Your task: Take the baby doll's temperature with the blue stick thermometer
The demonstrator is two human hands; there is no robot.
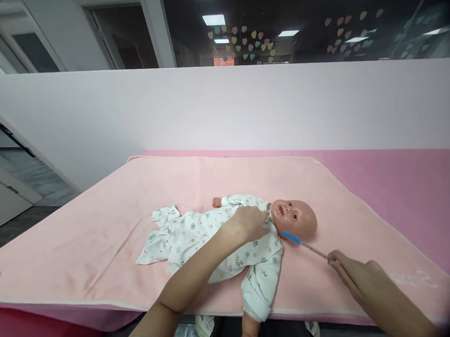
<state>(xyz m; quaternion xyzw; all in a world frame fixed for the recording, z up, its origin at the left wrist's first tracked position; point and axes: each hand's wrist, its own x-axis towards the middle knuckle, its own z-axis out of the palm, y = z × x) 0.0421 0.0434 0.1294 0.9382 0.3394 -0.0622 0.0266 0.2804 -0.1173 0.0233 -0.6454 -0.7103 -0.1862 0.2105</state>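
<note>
- We see a bald plastic baby doll [244, 239] lying on its back on a pale pink fleece blanket [95, 242], head toward the right, dressed in a white printed cotton romper [192, 234].
- Our left hand [247, 223] rests on the doll's upper chest at the collar; its fingers curl downward into the fabric, but we cannot tell whether they pinch it, since the back of the hand hides them.
- Our right hand [349, 272] pinches the far end of a thin clear stick with a blue tip [305, 244]; the fingers are pressed together around it.
- The blue tip lies just beside the doll's neck, under the ear; whether it touches is hard to make out.
- The stick's clear shaft is faint against the blanket.
- The blanket covers a darker pink table [414, 186], and its near edge hangs over the front.
- The doll's near arm reaches past the blanket's edge, and its hand is cut off at the bottom.
- The doll's feet are hidden inside the loose romper legs.
- Our right forearm is blurred toward the corner.
</note>
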